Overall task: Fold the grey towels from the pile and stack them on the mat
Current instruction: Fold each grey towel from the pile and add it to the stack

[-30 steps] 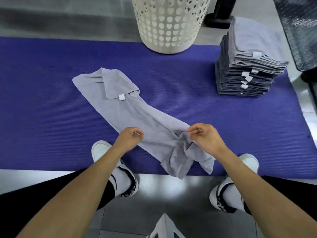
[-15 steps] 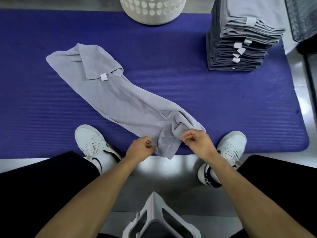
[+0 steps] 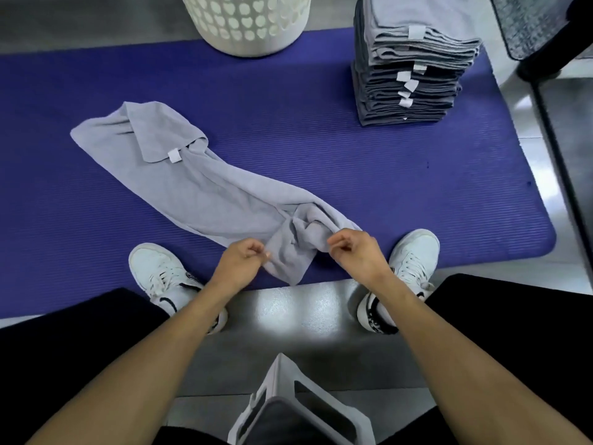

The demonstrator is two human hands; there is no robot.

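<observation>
white basket (image 3: 247,24) – contents hidden, hands pinch towel (image 3: 205,191)

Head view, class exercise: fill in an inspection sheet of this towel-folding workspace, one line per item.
Surface: purple mat lying on a grey floor.
Job's things: loose grey towel spread diagonally on the mat, far corner flipped over, near end bunched; stack of folded towels at the mat's far right.
Clutter: white perforated basket on the mat's far edge.
Hands: left hand and right hand each pinch the towel's near end.
Cables: nothing seen.
Surroundings: white shoes on the mat's near edge; dark patterned object at top right.
</observation>
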